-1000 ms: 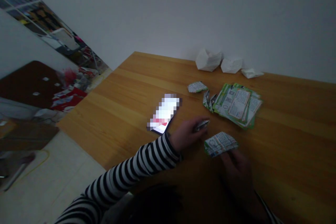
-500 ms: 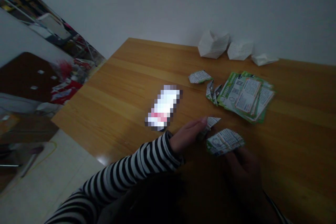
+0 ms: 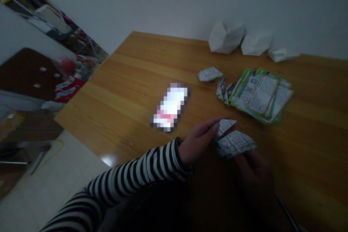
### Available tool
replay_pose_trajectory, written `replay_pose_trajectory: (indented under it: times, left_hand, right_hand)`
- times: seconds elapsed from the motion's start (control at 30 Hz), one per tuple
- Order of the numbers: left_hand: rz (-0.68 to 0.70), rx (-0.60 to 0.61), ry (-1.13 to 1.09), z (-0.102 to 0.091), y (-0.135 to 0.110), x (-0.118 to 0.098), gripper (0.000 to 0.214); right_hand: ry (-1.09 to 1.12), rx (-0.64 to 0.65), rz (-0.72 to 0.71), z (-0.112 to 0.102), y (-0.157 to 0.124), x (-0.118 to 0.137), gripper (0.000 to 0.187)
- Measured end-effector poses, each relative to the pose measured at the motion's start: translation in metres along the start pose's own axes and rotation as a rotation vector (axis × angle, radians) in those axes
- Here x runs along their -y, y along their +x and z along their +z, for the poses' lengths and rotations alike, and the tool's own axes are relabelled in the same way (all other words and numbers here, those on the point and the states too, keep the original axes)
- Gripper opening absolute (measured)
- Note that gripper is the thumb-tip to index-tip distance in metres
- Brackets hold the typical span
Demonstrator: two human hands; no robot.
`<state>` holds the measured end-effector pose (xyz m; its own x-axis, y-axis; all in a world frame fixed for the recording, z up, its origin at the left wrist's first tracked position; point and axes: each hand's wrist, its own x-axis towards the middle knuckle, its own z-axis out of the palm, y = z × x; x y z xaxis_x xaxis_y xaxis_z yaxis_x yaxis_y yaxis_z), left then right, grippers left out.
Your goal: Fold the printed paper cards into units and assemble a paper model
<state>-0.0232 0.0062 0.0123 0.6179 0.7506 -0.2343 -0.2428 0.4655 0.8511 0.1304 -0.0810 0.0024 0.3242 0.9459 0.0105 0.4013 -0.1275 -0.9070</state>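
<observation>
Between the thumb and fingers of my left hand (image 3: 199, 139) is a small folded paper piece (image 3: 226, 126) with a pointed corner. My right hand (image 3: 255, 172), in deep shadow, pinches a larger folded paper piece (image 3: 236, 143) printed with text and green edges. The two pieces are close together, edge to edge; whether they touch I cannot tell. Beyond my hands lie another folded paper piece (image 3: 210, 74) and a bent, strip-like folded piece (image 3: 224, 91). Beside these is a stack of printed green-and-white sheets (image 3: 262, 96).
A phone (image 3: 171, 107) with a lit, blurred screen lies on the wooden table (image 3: 122, 79), left of my hands. Against the wall stand several white folded paper shapes (image 3: 226, 39). Past the table's left edge are a brown board (image 3: 24, 74) and red bags (image 3: 70, 87).
My left hand has moved slightly right, bringing its small paper piece nearer to the larger one in my right hand. The view has shifted a little.
</observation>
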Motion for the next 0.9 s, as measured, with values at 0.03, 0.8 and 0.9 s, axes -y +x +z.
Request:
replay_pose_trajectory:
  times: [0.03,0.8,0.9]
  left_hand:
    - [0.016,-0.001,0.030,0.000,0.000,0.000,0.046]
    - [0.080,0.050,0.240,0.010,-0.004,-0.002,0.045]
    - [0.088,0.091,0.310,0.013,-0.007,-0.001,0.047]
  right_hand:
    - [-0.006,-0.004,-0.008,0.000,0.000,0.001,0.022]
    - [-0.101,0.004,-0.017,-0.002,0.000,0.002,0.025]
    - [-0.090,-0.005,-0.025,-0.001,0.000,0.003,0.022]
